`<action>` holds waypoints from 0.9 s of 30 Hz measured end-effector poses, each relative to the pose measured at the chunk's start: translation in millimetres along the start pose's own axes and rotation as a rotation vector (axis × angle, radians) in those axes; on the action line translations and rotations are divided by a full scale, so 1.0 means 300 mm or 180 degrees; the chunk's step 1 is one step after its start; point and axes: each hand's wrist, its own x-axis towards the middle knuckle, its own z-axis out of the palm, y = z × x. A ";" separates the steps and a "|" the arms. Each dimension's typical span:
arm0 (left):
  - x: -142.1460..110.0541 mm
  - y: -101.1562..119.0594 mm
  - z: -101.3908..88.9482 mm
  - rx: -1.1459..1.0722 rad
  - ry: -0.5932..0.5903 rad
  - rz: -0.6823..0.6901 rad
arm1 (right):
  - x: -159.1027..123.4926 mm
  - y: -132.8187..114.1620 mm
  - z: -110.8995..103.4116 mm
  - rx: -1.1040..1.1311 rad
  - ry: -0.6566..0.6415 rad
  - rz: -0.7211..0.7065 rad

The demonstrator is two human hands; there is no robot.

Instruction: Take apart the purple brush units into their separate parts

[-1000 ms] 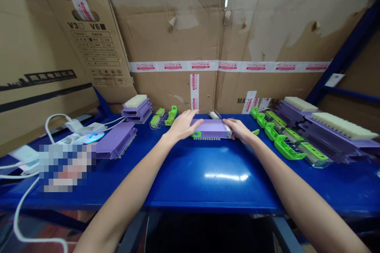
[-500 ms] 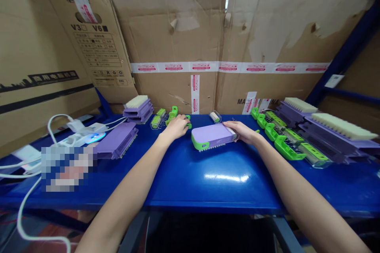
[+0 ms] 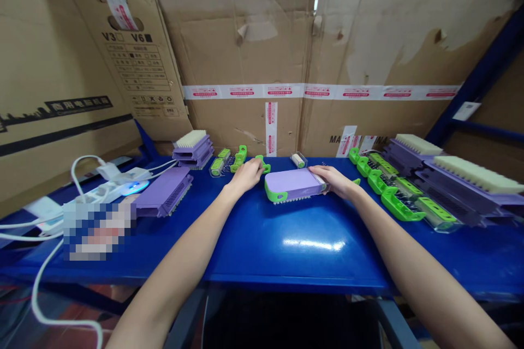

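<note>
My left hand (image 3: 246, 174) is closed at the fingertips on a small green plastic end cap (image 3: 265, 165), partly hidden by the fingers. My right hand (image 3: 331, 179) grips the right end of a purple brush body (image 3: 293, 180), its bristles facing down. A green cap is fitted on that brush's left end, and clear plastic shows by the right fingers. Behind the brush lies a small clear case (image 3: 298, 160) with a white and green part inside. Left of my left hand are another green cap (image 3: 239, 159) and a green-topped clear case (image 3: 217, 167).
Purple brush bodies (image 3: 193, 154) are stacked at back left, another (image 3: 166, 192) nearer. A white power strip (image 3: 102, 192) with cables sits left. On the right lie a row of green caps (image 3: 396, 204), clear cases (image 3: 440, 212) and bristled purple bodies (image 3: 477, 174). Cardboard (image 3: 245, 54) walls the back.
My left fingers have drawn together, and the green end cap beside them has shifted slightly right and shows more. My right hand and the brush body stay nearly still. The view has shifted slightly.
</note>
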 end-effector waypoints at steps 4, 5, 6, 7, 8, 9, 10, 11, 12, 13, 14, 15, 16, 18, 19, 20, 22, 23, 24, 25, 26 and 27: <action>-0.006 -0.005 0.008 0.0004 0.0016 0.0046 | 0.000 -0.001 0.000 -0.0008 -0.0001 0.0001; -0.008 -0.004 0.007 0.0032 0.0005 0.0101 | -0.001 -0.001 0.000 -0.0007 0.0002 0.0001; -0.010 -0.001 0.005 0.0076 -0.0027 0.0159 | -0.001 -0.002 0.001 -0.0003 -0.0001 0.0004; -0.012 0.002 0.000 0.0134 -0.0081 0.0207 | -0.001 -0.002 0.001 0.0002 -0.0006 0.0004; -0.013 0.007 -0.006 0.0200 -0.0150 0.0238 | -0.001 -0.002 0.001 0.0005 -0.0011 0.0004; -0.013 0.013 -0.014 0.0271 -0.0222 0.0249 | -0.001 -0.001 0.001 0.0005 -0.0019 0.0003; -0.014 0.020 -0.025 0.0346 -0.0290 0.0244 | 0.000 -0.001 0.000 0.0003 -0.0026 -0.0002; -0.015 0.027 -0.038 0.0425 -0.0350 0.0226 | 0.000 0.000 0.000 0.0003 -0.0030 -0.0007; -0.016 0.034 -0.054 0.0502 -0.0411 0.0194 | 0.001 0.001 -0.001 0.0002 -0.0035 -0.0013; -0.018 0.039 -0.071 0.0570 -0.0482 0.0150 | 0.002 0.002 -0.002 0.0000 -0.0038 -0.0017; -0.020 0.043 -0.090 0.0629 -0.0566 0.0088 | 0.003 0.004 -0.003 0.0000 -0.0040 -0.0022; -0.023 0.045 -0.108 0.0669 -0.0670 0.0022 | 0.003 0.004 -0.003 -0.0005 -0.0041 -0.0033; -0.027 0.044 -0.126 0.0688 -0.0782 -0.0045 | 0.004 0.004 -0.004 -0.0014 -0.0041 -0.0048; -0.037 0.035 -0.154 0.0681 -0.0988 -0.0134 | 0.003 0.003 -0.004 -0.0039 -0.0035 -0.0069; -0.044 0.029 -0.163 0.0673 -0.1064 -0.0145 | 0.002 0.002 -0.004 -0.0049 -0.0031 -0.0068; -0.052 0.022 -0.170 0.0669 -0.1119 -0.0131 | 0.002 0.001 -0.003 -0.0056 -0.0030 -0.0059; -0.073 0.009 -0.177 0.0694 -0.1169 -0.0040 | 0.001 -0.002 -0.003 -0.0061 -0.0023 -0.0025; -0.087 0.003 -0.179 0.0722 -0.1168 0.0017 | 0.001 -0.003 -0.003 -0.0061 -0.0030 -0.0020; -0.101 -0.002 -0.181 0.0756 -0.1151 0.0068 | 0.001 -0.003 -0.003 -0.0061 -0.0043 -0.0026; -0.117 -0.007 -0.184 0.0790 -0.1128 0.0105 | 0.002 -0.002 -0.003 -0.0059 -0.0055 -0.0043; -0.133 -0.013 -0.187 0.0820 -0.1109 0.0120 | 0.003 -0.002 -0.004 -0.0058 -0.0072 -0.0064; -0.149 -0.020 -0.192 0.0845 -0.1096 0.0118 | 0.005 -0.001 -0.005 -0.0060 -0.0088 -0.0086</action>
